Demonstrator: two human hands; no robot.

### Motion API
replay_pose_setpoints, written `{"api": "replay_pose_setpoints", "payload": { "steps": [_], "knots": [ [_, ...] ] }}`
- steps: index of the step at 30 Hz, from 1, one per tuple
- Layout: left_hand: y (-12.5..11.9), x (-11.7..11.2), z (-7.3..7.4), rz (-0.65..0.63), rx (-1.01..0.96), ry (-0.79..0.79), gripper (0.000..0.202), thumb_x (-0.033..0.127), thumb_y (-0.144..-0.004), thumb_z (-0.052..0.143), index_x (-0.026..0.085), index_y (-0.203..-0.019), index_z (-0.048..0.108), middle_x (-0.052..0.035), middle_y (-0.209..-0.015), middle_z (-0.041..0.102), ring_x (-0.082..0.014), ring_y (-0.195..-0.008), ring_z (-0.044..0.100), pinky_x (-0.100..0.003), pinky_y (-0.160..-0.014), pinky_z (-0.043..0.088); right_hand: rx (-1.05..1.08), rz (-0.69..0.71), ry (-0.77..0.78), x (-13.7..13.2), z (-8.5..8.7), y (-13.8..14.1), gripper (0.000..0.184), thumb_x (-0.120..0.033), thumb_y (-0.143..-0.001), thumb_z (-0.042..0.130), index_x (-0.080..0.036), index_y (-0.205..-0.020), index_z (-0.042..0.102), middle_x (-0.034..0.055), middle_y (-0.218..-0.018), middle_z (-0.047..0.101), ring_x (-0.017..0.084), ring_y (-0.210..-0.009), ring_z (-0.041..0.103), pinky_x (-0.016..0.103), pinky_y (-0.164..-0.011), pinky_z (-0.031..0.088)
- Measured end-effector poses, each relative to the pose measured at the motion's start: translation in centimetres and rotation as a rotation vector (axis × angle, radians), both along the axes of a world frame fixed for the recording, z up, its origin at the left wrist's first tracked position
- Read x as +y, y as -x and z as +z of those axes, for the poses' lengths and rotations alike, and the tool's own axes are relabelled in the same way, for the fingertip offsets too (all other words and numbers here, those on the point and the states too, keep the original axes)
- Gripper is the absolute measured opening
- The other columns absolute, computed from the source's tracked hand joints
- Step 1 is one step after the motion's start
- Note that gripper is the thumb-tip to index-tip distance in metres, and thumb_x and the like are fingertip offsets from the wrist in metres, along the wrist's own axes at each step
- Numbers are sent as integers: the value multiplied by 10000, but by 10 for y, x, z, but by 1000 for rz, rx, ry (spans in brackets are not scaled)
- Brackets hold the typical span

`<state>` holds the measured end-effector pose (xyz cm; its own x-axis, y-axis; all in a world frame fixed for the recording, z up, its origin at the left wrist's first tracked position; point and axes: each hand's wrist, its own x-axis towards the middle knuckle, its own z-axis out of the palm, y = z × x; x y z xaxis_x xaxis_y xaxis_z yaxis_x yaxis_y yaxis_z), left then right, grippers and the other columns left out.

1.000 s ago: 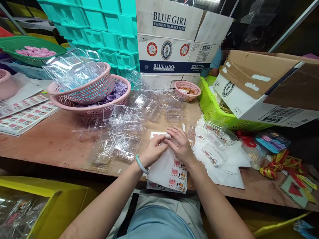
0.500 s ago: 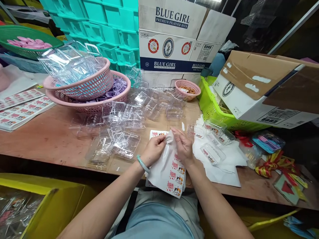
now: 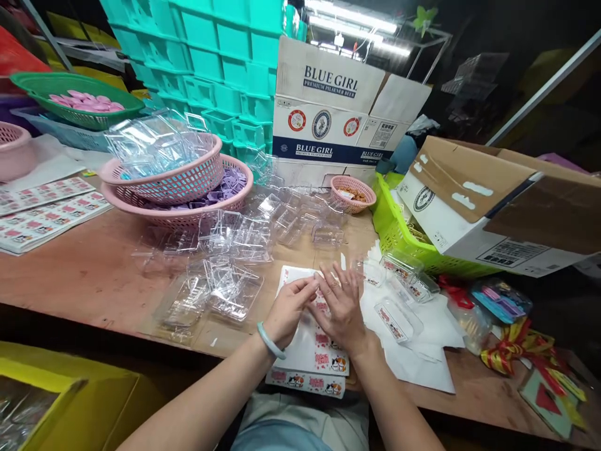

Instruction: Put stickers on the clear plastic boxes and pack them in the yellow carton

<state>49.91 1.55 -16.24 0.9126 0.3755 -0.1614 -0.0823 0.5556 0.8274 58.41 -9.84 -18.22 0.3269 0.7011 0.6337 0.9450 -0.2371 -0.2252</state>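
Far out to the left of the hands lie more printed sheets (image 3: 44,213), flat on the table (image 3: 84,275), and behind them a green basket (image 3: 28,84) holds pink discs. Closer in, two pink baskets (image 3: 188,181) are nested one in the other. The upper one is heaped with clear plastic boxes, probably to keep a stock within arm's reach. More empty clear boxes (image 3: 225,285) are spread loose just left of the hands, lids open, so that one can be taken without digging.

The left hand (image 3: 287,311), with a pale green bangle (image 3: 270,341) at the wrist, has its fingertips drawn narrow at the upper part of the sticker sheet (image 3: 323,360). Whether they pinch a sticker cannot be told. The sheet lies directly under both hands at the near edge of the table, close to the body. The right hand (image 3: 344,311) touches the left, with fingers spread wide and slightly blurred. It holds nothing and lies over the sheet, seemingly to keep it from lifting.

Beyond the hands stands a beer carton (image 3: 328,113) with a small pink basket (image 3: 353,191) before it. Just to the right, a few labelled boxes (image 3: 398,318) rest on white backing paper (image 3: 422,357), set apart from the empty ones. Further right are a lime basket (image 3: 394,219), a tilted cardboard carton (image 3: 488,200) and red-and-gold ribbon (image 3: 516,344).
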Motion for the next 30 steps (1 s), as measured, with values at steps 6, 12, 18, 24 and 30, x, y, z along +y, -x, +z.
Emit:
{"api": "replay_pose_setpoints", "payload": {
  "steps": [6,12,18,24,30],
  "knots": [
    [0,14,-10,-15,55,-91,338,410,-804,641,151,-1009,717,-127,-1106,694,-231,-1051,610,-385,-970,440,1013,25,-141,4,1,-18,307,-467,-857,598,-175,-928,663,64,-884,701,206,-841,655,343,-749,543],
    [39,-7,-42,-154,60,-1172,717,571,-825,543,270,-1453,369,-99,-1553,294,-314,-1438,223,-576,-1169,107,409,-195,-251,31,19,-93,248,-323,-862,589,-206,-1079,617,76,-1037,669,237,-983,600,419,-904,476],
    [30,-15,-64,-387,206,-1638,990,813,-709,438,243,-1499,261,-132,-1593,97,-379,-1461,32,-667,-1118,-56,-134,-33,233,87,12,-139,624,21,-828,377,-256,-1381,459,75,-1174,636,249,-1206,488,505,-1091,296],
    [1,4,-54,-332,156,-1500,1041,785,-677,534,183,-1489,285,-170,-1583,143,-379,-1461,4,-642,-1123,-72,-65,-74,116,87,25,-136,521,-59,-885,352,-209,-1371,468,78,-864,629,218,-837,572,377,-840,469],
    [-9,8,-23,155,19,-551,779,556,-882,490,298,-1511,111,-112,-1585,186,-244,-1444,231,-445,-1144,274,739,-187,-623,56,13,-84,671,-225,-780,607,-250,-1361,274,-26,-843,548,132,-714,561,288,-709,505]
  ]
}}
